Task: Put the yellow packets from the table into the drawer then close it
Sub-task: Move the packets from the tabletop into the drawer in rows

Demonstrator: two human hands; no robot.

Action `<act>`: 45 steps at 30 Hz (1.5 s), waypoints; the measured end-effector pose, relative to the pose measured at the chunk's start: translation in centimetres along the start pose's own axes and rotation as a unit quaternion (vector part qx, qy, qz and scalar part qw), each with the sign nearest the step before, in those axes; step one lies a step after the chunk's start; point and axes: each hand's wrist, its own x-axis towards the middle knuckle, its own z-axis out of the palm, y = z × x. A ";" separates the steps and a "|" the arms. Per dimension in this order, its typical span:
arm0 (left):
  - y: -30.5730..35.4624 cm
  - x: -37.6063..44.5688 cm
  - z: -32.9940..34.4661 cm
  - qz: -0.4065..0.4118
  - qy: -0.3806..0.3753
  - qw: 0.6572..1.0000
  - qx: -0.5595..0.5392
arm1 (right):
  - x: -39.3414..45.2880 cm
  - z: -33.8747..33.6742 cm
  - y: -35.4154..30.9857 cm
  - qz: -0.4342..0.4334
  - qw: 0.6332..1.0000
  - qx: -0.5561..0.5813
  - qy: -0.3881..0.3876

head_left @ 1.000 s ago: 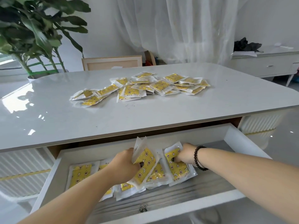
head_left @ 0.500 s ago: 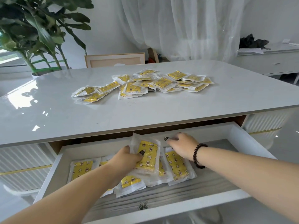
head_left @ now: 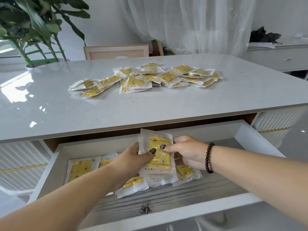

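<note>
A white drawer stands pulled open under the table edge. Inside it lie several yellow packets in clear wrap, spread from the left to the middle. A small stack of packets is held upright over the drawer's middle. My left hand grips its left side with the thumb on the front. My right hand, with a dark bead bracelet on the wrist, pinches its right edge. A loose pile of several yellow packets lies on the grey table top.
A leafy potted plant stands at the table's far left corner. A chair back shows behind the table. A white sideboard with dark items sits at the right. Sheer curtains hang behind.
My right hand left the packets lying in the drawer and moved left to take the right edge of the stack. My left hand raised that stack more upright.
</note>
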 end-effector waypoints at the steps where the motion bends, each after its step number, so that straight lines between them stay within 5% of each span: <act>1: 0.0 0.0 0.0 0.000 -0.005 1.000 -0.005 | 0.0 -0.2 -0.1 0.002 1.000 0.007 -0.013; 16: 1.2 -0.7 0.3 -0.028 -0.007 1.000 0.008 | 0.4 -12.0 1.3 0.111 0.973 -0.161 0.124; 29: 1.1 -0.5 0.1 -0.029 0.013 0.999 0.026 | 1.1 -11.3 1.5 0.093 0.928 -0.317 0.172; 39: 1.8 -1.7 -0.5 0.039 0.095 0.993 0.060 | -3.1 -7.0 -2.3 0.053 0.799 -0.578 0.155; 45: 4.8 -3.9 -0.4 0.129 0.092 0.982 0.104 | -6.4 -2.1 -7.6 -0.036 0.823 -0.553 0.122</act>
